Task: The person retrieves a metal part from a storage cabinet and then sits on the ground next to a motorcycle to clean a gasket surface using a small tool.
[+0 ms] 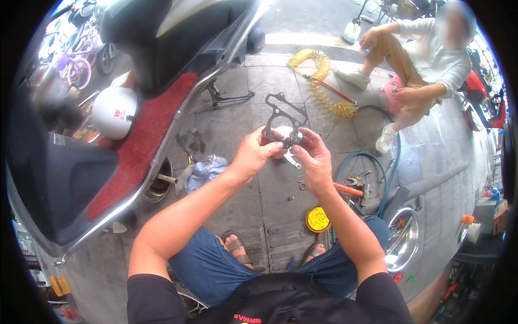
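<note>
Out in front of me, my left hand [254,153] is closed on the edge of a thin dark gasket [275,114], which has one large round opening and several small holes. My right hand [315,162] pinches a small round metal part [294,139], which looks like a ring or bearing, against the gasket's lower right side. The fingertips of both hands nearly meet there. Below them shows a pale metal piece with a lever-like end [293,160]; whether it is held or lies on the ground, I cannot tell.
A scooter with a red footboard mat [143,143] and white helmet [114,112] stands at left. A crumpled rag [206,171], a hammer [348,189], a yellow tub [318,219], a metal bowl [414,237] and a coiled air hose [322,67] lie around. A person [440,59] sits at far right.
</note>
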`<action>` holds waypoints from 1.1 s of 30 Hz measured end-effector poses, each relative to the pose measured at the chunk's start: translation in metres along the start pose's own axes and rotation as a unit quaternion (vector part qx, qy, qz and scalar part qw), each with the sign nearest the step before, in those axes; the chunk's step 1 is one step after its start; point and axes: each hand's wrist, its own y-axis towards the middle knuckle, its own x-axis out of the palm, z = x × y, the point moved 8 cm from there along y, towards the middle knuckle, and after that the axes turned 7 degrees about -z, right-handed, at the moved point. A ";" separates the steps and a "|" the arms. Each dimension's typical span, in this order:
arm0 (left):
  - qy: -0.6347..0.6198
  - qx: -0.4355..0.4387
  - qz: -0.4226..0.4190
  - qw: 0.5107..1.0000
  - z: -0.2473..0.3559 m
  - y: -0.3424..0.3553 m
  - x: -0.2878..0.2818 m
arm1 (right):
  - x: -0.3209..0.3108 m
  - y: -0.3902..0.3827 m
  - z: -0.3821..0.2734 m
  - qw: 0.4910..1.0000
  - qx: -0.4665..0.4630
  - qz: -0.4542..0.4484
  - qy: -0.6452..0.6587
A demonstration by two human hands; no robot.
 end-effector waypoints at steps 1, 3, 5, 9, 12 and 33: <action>-0.005 -0.001 -0.007 1.000 -0.001 0.001 0.002 | -0.001 -0.001 -0.004 1.000 -0.009 -0.005 -0.022; -0.017 -0.016 -0.011 1.000 -0.001 0.004 0.007 | -0.003 -0.002 -0.011 0.998 -0.032 -0.009 -0.059; -0.035 -0.043 -0.003 0.998 -0.002 0.003 0.010 | -0.004 -0.003 -0.021 0.988 -0.057 -0.020 -0.145; -0.035 -0.045 0.013 0.998 0.000 -0.002 0.004 | 0.013 -0.006 -0.047 0.941 -0.138 -0.036 -0.308; -0.025 -0.035 -0.013 0.999 0.004 0.000 -0.001 | 0.019 -0.009 -0.052 0.930 -0.147 -0.059 -0.331; 0.016 -0.102 -0.070 0.992 0.002 0.003 0.011 | -0.007 -0.002 -0.023 0.988 -0.006 -0.079 -0.137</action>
